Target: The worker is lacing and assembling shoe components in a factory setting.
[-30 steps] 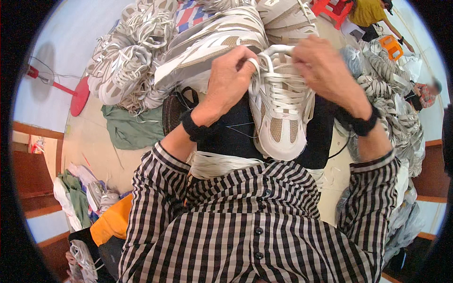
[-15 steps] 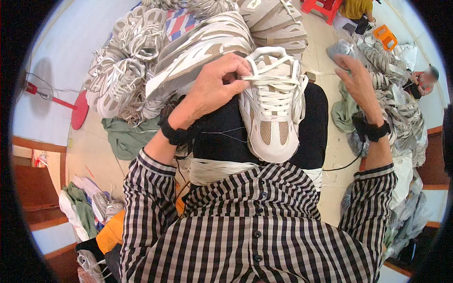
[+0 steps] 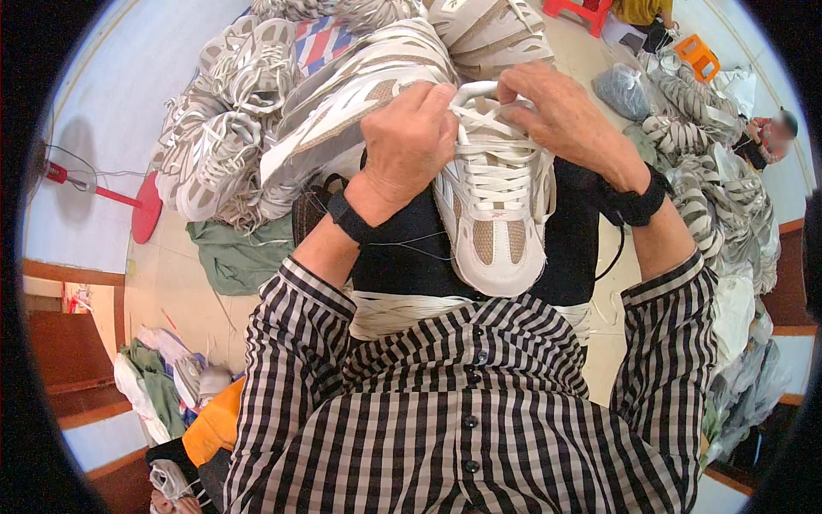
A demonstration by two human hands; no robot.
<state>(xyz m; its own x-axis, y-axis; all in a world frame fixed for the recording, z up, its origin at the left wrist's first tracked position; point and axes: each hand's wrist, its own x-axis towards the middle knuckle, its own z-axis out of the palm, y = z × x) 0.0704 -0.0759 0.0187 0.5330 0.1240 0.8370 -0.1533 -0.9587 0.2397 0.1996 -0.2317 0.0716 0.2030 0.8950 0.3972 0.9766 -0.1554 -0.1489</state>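
Observation:
A cream and tan sneaker upper lies on a black padded surface before me, toe towards me. Its white shoelace is threaded across the front in several rows. My left hand is closed at the left of the upper's ankle opening, pinching the lace. On the opposite side of that opening, my right hand has thumb and fingers bent together on the lace by the tongue. The lace ends are partly hidden by my fingers.
Stacked sneaker uppers stand just beyond my left hand, with a laced heap farther left. More bundles lie at the right near a clear plastic bag. A red-based stand is at the left; another person sits far right.
My right hand has swung in from the right to the top of the sneaker upper and closed there. My left hand has turned, its fingers now curled tighter.

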